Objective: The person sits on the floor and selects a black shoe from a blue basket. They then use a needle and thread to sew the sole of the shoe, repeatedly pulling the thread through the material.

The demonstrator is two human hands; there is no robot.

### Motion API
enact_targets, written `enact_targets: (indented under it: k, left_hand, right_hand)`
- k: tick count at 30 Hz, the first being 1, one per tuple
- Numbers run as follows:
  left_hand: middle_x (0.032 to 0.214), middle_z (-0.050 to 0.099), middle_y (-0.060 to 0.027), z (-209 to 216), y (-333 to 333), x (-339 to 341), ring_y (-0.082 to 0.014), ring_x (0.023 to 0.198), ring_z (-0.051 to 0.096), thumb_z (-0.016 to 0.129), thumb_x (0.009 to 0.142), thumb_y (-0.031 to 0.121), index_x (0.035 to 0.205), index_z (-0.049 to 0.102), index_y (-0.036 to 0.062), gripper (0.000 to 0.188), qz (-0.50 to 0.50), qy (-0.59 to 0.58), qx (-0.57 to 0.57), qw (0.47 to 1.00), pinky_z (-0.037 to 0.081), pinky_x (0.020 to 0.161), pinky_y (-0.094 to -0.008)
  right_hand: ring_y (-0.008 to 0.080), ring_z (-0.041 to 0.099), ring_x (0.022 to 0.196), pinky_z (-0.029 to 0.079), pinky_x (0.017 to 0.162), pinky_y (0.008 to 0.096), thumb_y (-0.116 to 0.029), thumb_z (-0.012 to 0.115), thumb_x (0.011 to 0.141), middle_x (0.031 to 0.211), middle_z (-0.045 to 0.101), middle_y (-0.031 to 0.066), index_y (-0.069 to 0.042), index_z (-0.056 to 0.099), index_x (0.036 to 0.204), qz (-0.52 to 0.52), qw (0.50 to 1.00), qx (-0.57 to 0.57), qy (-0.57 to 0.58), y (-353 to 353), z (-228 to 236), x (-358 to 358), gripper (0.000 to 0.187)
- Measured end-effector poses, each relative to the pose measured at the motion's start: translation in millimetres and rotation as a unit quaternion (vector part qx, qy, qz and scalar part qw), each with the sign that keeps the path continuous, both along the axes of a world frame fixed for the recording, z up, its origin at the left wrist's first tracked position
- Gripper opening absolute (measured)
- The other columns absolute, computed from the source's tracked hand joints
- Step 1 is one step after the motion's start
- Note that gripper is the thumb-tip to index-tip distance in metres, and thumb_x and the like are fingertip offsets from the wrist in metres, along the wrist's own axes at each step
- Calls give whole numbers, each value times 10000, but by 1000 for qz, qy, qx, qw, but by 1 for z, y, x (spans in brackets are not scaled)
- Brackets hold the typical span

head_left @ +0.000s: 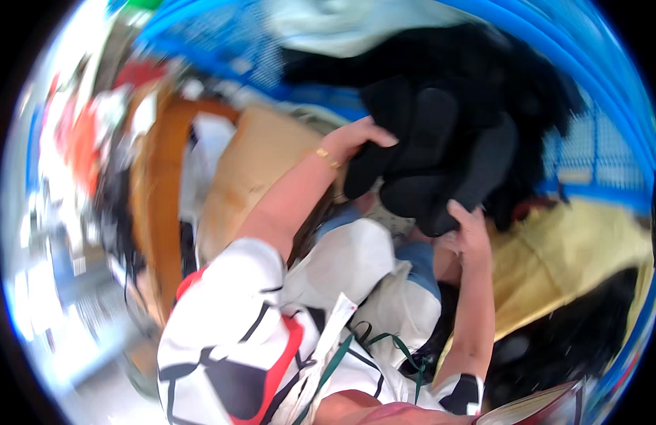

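My left hand (358,136) closes over the left edge of a bunch of black, soft-looking pieces (431,127) with long rounded ends, shaped much like shoe soles. At their lower right end, my right hand (468,228) grips the same bunch between thumb and fingers. The pieces overlap, and their exact kind is hard to make out. Behind them, more black material (533,78) fills a large blue mesh-walled basket (590,152). The fingers of both hands are partly hidden by the black pieces.
Beside my left arm is a tan cardboard-like package (261,159), with an orange-brown wooden edge (158,205) farther left. Yellow sheeting (562,258) lies at the right, next to a dark heap (569,336). Pale cloth (349,25) hangs at the far side.
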State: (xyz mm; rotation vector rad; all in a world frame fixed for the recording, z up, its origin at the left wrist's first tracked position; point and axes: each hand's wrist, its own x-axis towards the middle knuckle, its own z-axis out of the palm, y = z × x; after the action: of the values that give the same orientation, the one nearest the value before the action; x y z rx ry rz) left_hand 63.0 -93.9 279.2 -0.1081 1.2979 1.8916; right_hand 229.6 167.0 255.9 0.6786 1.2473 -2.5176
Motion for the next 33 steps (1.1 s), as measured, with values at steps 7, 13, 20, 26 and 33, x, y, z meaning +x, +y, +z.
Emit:
enact_targets:
  k: [7,13,20,26,33]
  left_hand:
    - [941,731,-98,56,-203,104,-220,850,703,678,806,244,1032,709,12,325,324,-14,-22,946,568,796,-358]
    - [1270,634,-150,17,-339,280,-297,1168,598,618,851,432,1342,549,15,648,495,-85,-38,864,440,1045,-388]
    - [1262,630,-163,-43,-403,384,-212,1132,604,733,877,407,1280,570,-101,668,474,-63,-497,724,478,955,-327]
    - [1251,629,-123,-95,-442,392,-264,1064,641,581,961,489,1348,515,-8,633,354,-99,-496,786,526,899,-374]
    - [1443,514,-106,-80,-454,395,-285,1301,513,577,973,387,1463,399,38,627,432,-199,-259,841,429,1064,-439]
  right_hand:
    - [229,550,1214,416,1049,350,-183,831,732,1313,584,127,23,425,1427,283,946,129,89,-139,86,-85,831]
    - [259,545,1231,430,1048,366,-360,812,764,1312,589,160,10,393,1455,598,782,136,108,-288,111,-74,889]
    - [432,554,1183,477,982,504,-404,858,685,1322,527,225,-30,407,1353,509,603,539,294,-361,-1,-36,888]
    - [412,496,1258,437,1016,451,-335,772,784,1365,469,286,66,384,1331,434,730,433,303,-358,18,-33,781]
    - [353,486,1290,455,1010,469,-440,728,807,1405,485,195,-32,540,1311,531,665,470,235,-334,-13,-61,675]
